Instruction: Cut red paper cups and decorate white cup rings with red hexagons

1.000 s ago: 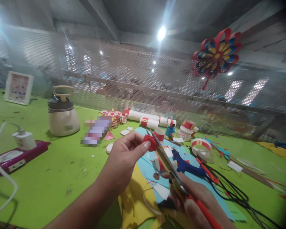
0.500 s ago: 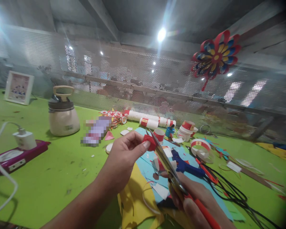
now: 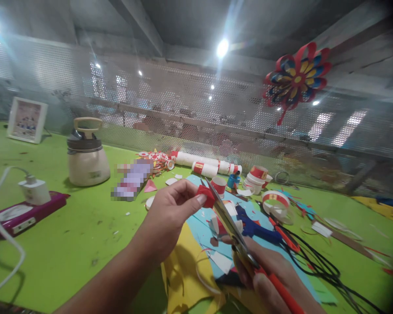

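My left hand (image 3: 170,213) pinches a small piece of red paper (image 3: 205,195) between thumb and fingers. In my right hand (image 3: 265,266) is a pair of scissors (image 3: 229,222) with red handles, its blades pointing up and to the left. The blades lie at the right edge of the red paper; whether they cut into it I cannot tell. Below them are a blue sheet (image 3: 196,235), a yellow sheet (image 3: 183,274) and a cut red-and-white paper cup piece (image 3: 218,224). A blue glue gun (image 3: 258,229) rests just right of the scissors.
Stacked paper cups (image 3: 255,179) and a long tube of cups (image 3: 199,160) stand behind. A beige kettle-like jug (image 3: 87,161), a purple power strip (image 3: 26,216) and a picture frame (image 3: 26,120) are at left. Black cable (image 3: 317,261) loops at right. A paper flower (image 3: 298,79) hangs above.
Almost nothing differs. Both hands, the red paper and the scissors keep nearly the same place, and the view has shifted very slightly.
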The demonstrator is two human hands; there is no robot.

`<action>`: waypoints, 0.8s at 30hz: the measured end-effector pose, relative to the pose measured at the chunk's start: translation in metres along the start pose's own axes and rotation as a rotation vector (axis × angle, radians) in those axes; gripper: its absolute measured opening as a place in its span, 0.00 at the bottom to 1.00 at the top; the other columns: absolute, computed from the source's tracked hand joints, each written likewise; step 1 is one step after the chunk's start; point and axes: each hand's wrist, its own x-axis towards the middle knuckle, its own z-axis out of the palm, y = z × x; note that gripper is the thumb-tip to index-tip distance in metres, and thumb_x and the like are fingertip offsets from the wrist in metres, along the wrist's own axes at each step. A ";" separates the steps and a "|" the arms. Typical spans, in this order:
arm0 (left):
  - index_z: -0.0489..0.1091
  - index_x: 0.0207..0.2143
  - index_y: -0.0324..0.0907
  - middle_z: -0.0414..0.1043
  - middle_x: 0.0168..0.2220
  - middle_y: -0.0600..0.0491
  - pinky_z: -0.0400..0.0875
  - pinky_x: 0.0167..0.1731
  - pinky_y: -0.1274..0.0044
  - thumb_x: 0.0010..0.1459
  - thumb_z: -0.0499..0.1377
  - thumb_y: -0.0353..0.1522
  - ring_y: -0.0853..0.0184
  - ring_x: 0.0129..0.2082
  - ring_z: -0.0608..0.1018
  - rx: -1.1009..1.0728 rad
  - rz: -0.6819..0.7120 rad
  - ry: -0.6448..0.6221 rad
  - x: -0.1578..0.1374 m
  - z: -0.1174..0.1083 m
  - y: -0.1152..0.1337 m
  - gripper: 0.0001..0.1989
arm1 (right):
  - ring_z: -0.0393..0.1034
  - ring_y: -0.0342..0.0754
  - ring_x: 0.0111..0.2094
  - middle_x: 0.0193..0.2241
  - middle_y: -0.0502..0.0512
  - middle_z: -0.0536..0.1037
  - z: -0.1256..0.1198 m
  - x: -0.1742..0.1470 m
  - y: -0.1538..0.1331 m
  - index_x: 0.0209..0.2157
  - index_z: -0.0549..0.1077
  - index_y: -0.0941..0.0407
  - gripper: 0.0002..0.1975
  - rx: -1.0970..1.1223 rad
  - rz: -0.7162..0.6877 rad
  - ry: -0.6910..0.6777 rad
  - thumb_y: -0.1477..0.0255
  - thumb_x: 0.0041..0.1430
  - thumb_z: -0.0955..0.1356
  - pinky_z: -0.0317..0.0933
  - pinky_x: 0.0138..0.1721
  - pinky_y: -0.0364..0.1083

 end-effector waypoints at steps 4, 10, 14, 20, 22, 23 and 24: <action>0.70 0.28 0.39 0.74 0.30 0.53 0.63 0.39 0.75 0.55 0.62 0.30 0.69 0.33 0.72 -0.008 -0.001 -0.006 0.001 0.001 0.001 0.05 | 0.65 0.47 0.21 0.21 0.52 0.71 0.001 0.000 0.004 0.46 0.72 0.54 0.28 0.027 0.023 -0.017 0.49 0.62 0.55 0.60 0.22 0.43; 0.70 0.27 0.39 0.73 0.29 0.53 0.62 0.38 0.75 0.54 0.62 0.30 0.69 0.32 0.71 0.011 -0.002 -0.002 0.001 0.000 0.000 0.05 | 0.65 0.47 0.23 0.22 0.52 0.71 0.003 0.000 0.006 0.46 0.71 0.53 0.28 0.083 0.029 -0.033 0.48 0.62 0.54 0.58 0.24 0.43; 0.70 0.26 0.40 0.73 0.29 0.53 0.62 0.38 0.74 0.54 0.62 0.31 0.69 0.32 0.71 0.009 0.000 -0.005 0.001 0.000 0.000 0.05 | 0.60 0.44 0.21 0.20 0.48 0.67 0.003 0.000 0.010 0.46 0.71 0.55 0.28 0.114 0.064 -0.088 0.49 0.62 0.55 0.54 0.23 0.42; 0.70 0.26 0.39 0.73 0.29 0.53 0.62 0.37 0.74 0.54 0.62 0.30 0.69 0.32 0.71 0.011 -0.011 -0.001 0.002 0.000 0.000 0.05 | 0.58 0.44 0.21 0.19 0.48 0.63 0.004 -0.003 0.019 0.47 0.70 0.57 0.30 0.075 0.063 -0.097 0.49 0.61 0.55 0.52 0.23 0.42; 0.70 0.26 0.39 0.73 0.28 0.53 0.62 0.37 0.74 0.53 0.62 0.30 0.69 0.31 0.71 -0.001 -0.007 -0.005 0.002 0.000 0.000 0.05 | 0.59 0.45 0.20 0.18 0.48 0.62 0.004 -0.003 0.020 0.47 0.70 0.57 0.30 0.057 0.054 -0.097 0.49 0.61 0.55 0.53 0.22 0.42; 0.71 0.26 0.39 0.72 0.28 0.53 0.62 0.37 0.75 0.53 0.62 0.30 0.69 0.31 0.71 -0.007 -0.007 -0.004 0.002 0.000 0.000 0.05 | 0.59 0.45 0.20 0.18 0.48 0.62 0.004 -0.003 0.020 0.48 0.70 0.57 0.30 0.049 0.051 -0.099 0.49 0.61 0.55 0.53 0.22 0.42; 0.71 0.26 0.39 0.72 0.27 0.54 0.62 0.37 0.75 0.53 0.62 0.30 0.70 0.31 0.71 -0.011 -0.007 0.000 0.002 0.000 0.000 0.05 | 0.58 0.44 0.20 0.18 0.48 0.63 0.004 -0.002 0.020 0.48 0.70 0.57 0.30 0.045 0.047 -0.103 0.49 0.61 0.55 0.53 0.22 0.42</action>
